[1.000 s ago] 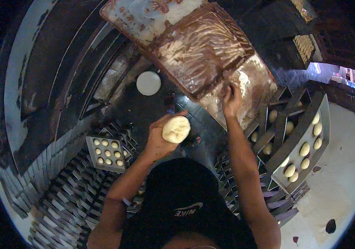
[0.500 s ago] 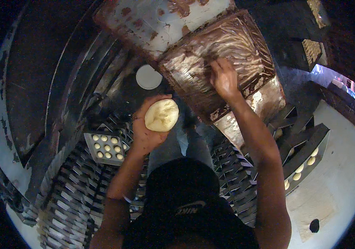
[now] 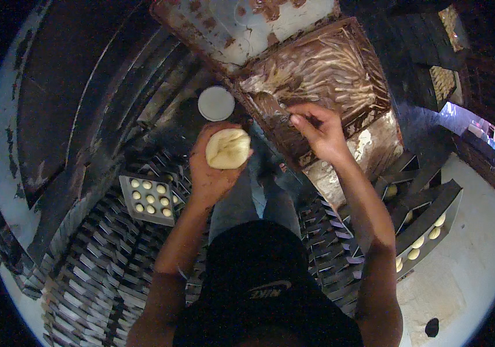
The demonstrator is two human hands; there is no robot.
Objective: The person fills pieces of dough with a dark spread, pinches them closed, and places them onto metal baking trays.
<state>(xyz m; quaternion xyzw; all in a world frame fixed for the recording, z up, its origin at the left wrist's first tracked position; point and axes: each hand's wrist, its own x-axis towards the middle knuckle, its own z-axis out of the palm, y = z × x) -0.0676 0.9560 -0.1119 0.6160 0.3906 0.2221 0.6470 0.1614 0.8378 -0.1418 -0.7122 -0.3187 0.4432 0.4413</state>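
Note:
In my left hand [image 3: 210, 179] rests a pale round piece of dough [image 3: 228, 149], creased and slightly hollowed on top, with the fingers curled round its side. My right hand [image 3: 324, 130] pinches a short flat spreader [image 3: 269, 106] smeared with brown paste. Its blade lies over the near left part of a shallow tray [image 3: 302, 163] coated in glossy, chocolate-like paste with ridged streaks. How much of the tool lies inside the fingers is hidden. The dough is held apart from the tray, to its left.
A round white lid or tub [image 3: 216, 103] lies beyond my left hand. Dough balls sit in rows on a baking tray [image 3: 157, 220] at left; more lie on a dark tray [image 3: 432, 222] at right. A smeared pale board [image 3: 224, 34] adjoins the paste tray. Stacked racks flank my legs.
My right hand has moved toward me from the middle of the paste, and the spreader now shows at its fingertips. The dough in my left hand has turned and looks more hollowed.

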